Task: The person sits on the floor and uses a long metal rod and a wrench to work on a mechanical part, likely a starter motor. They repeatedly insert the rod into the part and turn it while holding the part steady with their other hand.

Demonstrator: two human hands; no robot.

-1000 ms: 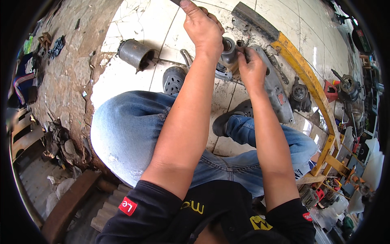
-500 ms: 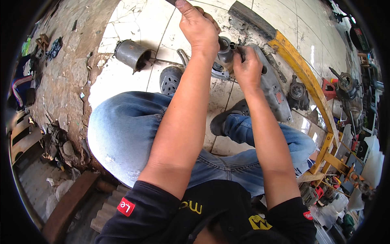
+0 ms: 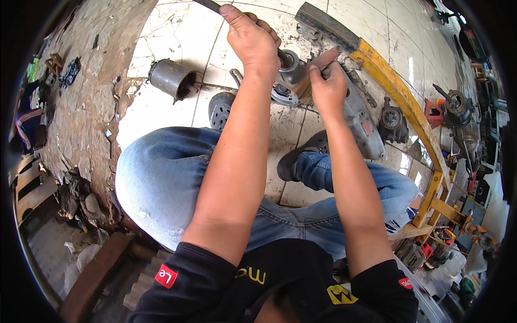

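Bar (image 3: 208, 5), dark and slim, gripped in closed left hand (image 3: 252, 44), with thumb lying along it. Held slantwise above white tiles (image 3: 283, 126), one end at a round-topped grey metal part (image 3: 294, 73); contact between them hard to tell. Right hand (image 3: 329, 90) closed too, pinching a flat brownish strip (image 3: 325, 58) just right of the metal part. Beside right wrist, a long grey metal cover (image 3: 362, 121), lying on the tiles. Left of left hand, a dark open-ended cylinder (image 3: 168, 78), on its side. Farther right, a yellow frame (image 3: 378, 63), running past the cover.
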